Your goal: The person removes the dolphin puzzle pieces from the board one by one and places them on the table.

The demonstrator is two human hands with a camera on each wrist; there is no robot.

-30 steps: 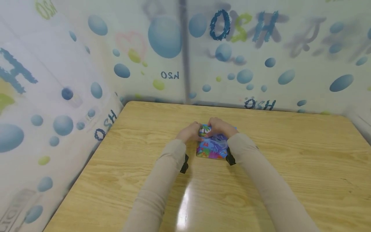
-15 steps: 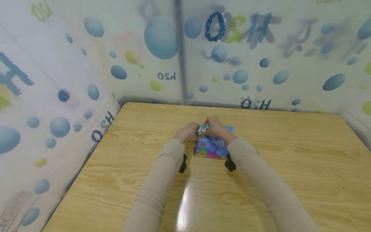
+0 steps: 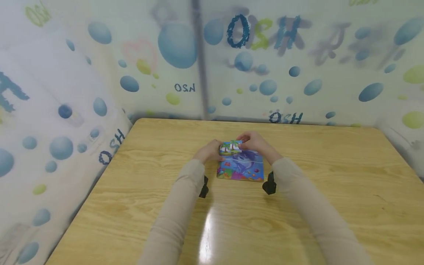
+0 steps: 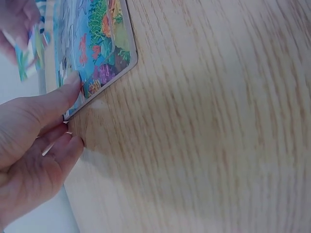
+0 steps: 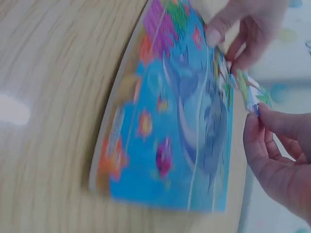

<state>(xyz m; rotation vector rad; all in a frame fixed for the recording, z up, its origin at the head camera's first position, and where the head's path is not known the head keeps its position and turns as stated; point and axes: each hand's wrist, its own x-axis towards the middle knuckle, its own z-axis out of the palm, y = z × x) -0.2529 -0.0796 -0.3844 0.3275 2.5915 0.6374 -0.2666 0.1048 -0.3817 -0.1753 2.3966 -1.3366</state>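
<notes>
A jigsaw puzzle board (image 3: 241, 171) with a blue undersea picture, including a dolphin and coral, lies flat on the table. My left hand (image 3: 208, 151) grips its left edge; in the left wrist view the thumb (image 4: 72, 85) presses on top and the other fingers sit at the rim. Over the board's far left part, my right hand (image 3: 257, 144) pinches a puzzle piece (image 5: 251, 91) between thumb and fingertips. The piece shows a green palm tree on white and is tilted. A second palm tree is printed on the board beside it.
The board rests on a wood-grain table (image 3: 298, 206), towards its far side. Behind and to the left stand pale walls (image 3: 271, 55) with blue and green bubble prints. Dark wrist cameras (image 3: 269, 184) hang under both sleeves.
My right hand has drawn back to the right with the pinched piece, so more of the palm trees and dolphin shows. The left hand stays at the board's edge. The head view has shifted slightly.
</notes>
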